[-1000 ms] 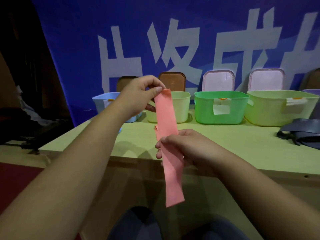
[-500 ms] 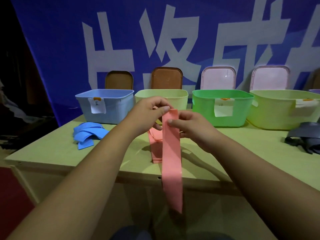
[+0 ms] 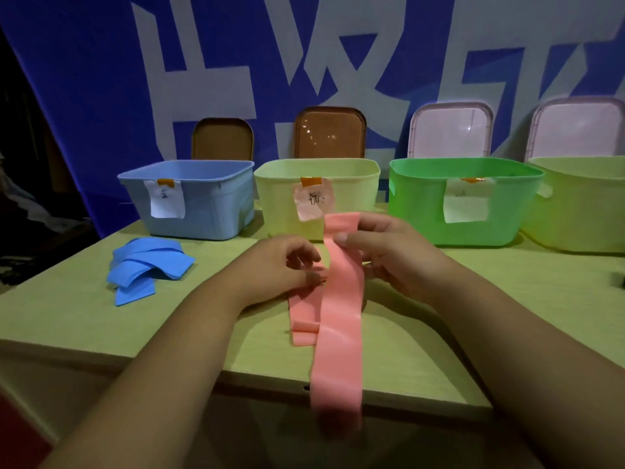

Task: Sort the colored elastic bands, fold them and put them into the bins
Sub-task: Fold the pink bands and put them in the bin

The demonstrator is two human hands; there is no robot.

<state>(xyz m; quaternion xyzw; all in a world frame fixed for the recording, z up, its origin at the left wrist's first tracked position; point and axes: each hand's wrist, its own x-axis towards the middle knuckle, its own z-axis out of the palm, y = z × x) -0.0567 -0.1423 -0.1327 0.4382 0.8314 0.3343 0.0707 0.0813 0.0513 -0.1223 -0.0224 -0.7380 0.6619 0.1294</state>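
So both my hands have dropped from chest height down to the table (image 3: 84, 316) in the last second. The pink band (image 3: 340, 333) now runs from in front of the bins, across the tabletop and off the near edge, with its tail hanging blurry below.

A moment ago both hands were together at the top end. Now only my right hand (image 3: 382, 255) pinches that end, thumb on top. My left hand (image 3: 280, 265) has slid down, fingers curled onto a shorter pink layer lying flat just beside the long strip, which looks like a pinch. I can't tell if that layer is the same band doubled over or a second one. My guess is I'm setting up the fold, and nothing's binned yet.

Around me, there's a big blue banner (image 3: 101, 79) behind. In front of it sit a blue bin (image 3: 203, 204), a pale yellow bin (image 3: 277, 198), a green bin (image 3: 422, 204) and another yellowish bin (image 3: 581, 204), with lids (image 3: 329, 133) propped behind. Some blue bands (image 3: 148, 269) are heaped to the left, well apart from the pink.

The pale yellow bin carries a pink label (image 3: 313, 201), so that's probably the target, and nothing blocks it. The dangling tail is the only real nuisance.
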